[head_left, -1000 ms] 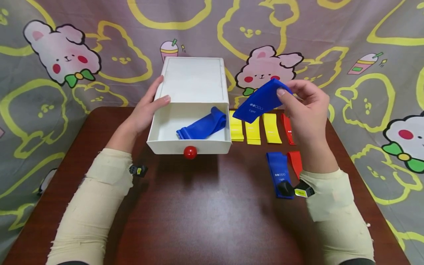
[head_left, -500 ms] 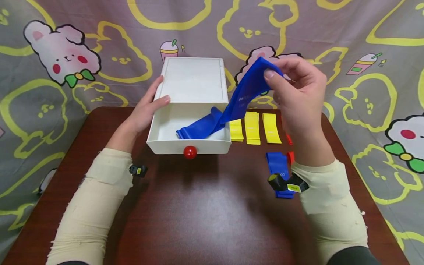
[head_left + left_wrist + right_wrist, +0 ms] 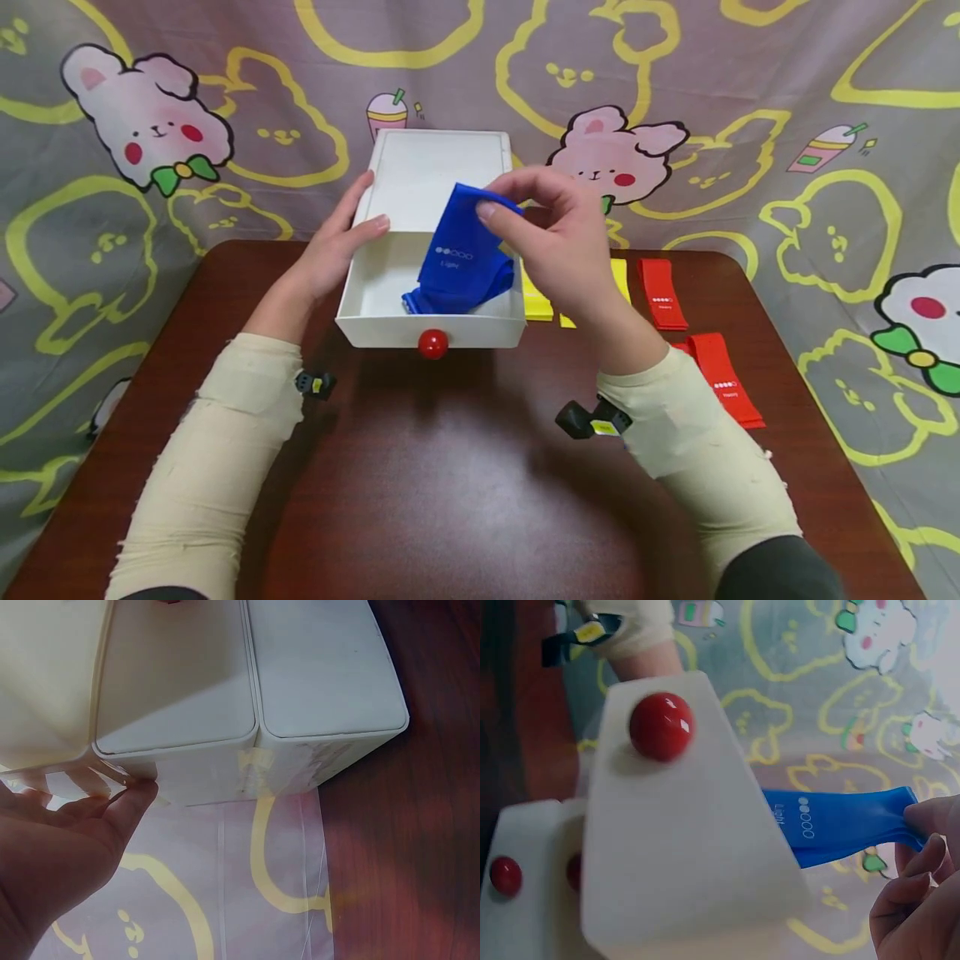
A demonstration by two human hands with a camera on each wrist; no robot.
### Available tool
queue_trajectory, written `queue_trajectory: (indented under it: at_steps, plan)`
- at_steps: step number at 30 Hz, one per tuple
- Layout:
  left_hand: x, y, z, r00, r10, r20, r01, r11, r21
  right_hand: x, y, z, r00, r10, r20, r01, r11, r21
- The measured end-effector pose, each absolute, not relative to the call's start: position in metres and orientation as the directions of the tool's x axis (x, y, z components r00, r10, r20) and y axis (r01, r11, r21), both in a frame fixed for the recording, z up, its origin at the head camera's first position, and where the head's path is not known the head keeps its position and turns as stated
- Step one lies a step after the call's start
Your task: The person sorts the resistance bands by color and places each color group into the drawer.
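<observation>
Inside the drawer point(image 3: 375, 279), we cannot tell where the held blue band point(image 3: 461, 242) stops and the lying blue band point(image 3: 423, 302) begins. Right of the drawer, the right hand point(image 3: 558, 242) and forearm cover parts of the yellow bands point(image 3: 538, 305), and farther right the sleeve point(image 3: 675, 417) mostly hides a red band point(image 3: 682, 347) from us. Seen from the right wrist, the drawer's blurred front conceals the held blue band's lower end, and the picture's edge crops the right hand.

The left grip point(image 3: 327, 250) is spread while the right grip point(image 3: 557, 232), raised, is pinching.
</observation>
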State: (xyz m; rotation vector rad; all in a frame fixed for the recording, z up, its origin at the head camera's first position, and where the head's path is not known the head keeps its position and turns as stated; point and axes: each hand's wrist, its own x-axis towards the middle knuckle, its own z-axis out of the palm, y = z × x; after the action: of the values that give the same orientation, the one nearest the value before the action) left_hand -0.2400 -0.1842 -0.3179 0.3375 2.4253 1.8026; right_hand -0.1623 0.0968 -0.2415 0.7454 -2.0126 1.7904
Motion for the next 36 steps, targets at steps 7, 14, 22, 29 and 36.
queue_trajectory:
  at_steps: [7, 14, 22, 29, 36]
  plan:
    - [-0.241, -0.185, -0.318, -0.969, 0.241, 0.053, 0.119, 0.270, 0.955, -0.163, 0.068, -0.240, -0.805, -0.235, 0.544, -0.568, 0.046, -0.821]
    - [-0.242, -0.187, -0.319, -0.961, 0.269, 0.064, 0.135, 0.256, 0.957, -0.162, 0.054, -0.241, -0.823, -0.278, 0.495, -0.527, 0.054, -0.848]
    - [-0.240, -0.184, -0.317, -0.970, 0.241, 0.040, 0.116, 0.308, 0.944, -0.169, 0.062, -0.260, -0.884, -0.282, 0.372, -0.450, 0.303, -0.840]
    - [-0.238, -0.183, -0.315, -0.970, 0.238, 0.042, 0.116, 0.307, 0.945, -0.171, 0.073, -0.267, -0.909, -0.230, 0.347, -0.416, 0.493, -0.764]
    - [-0.237, -0.183, -0.315, -0.971, 0.235, 0.036, 0.110, 0.307, 0.945, -0.173, 0.081, -0.271, -0.929, -0.190, 0.319, -0.368, 0.588, -0.721]
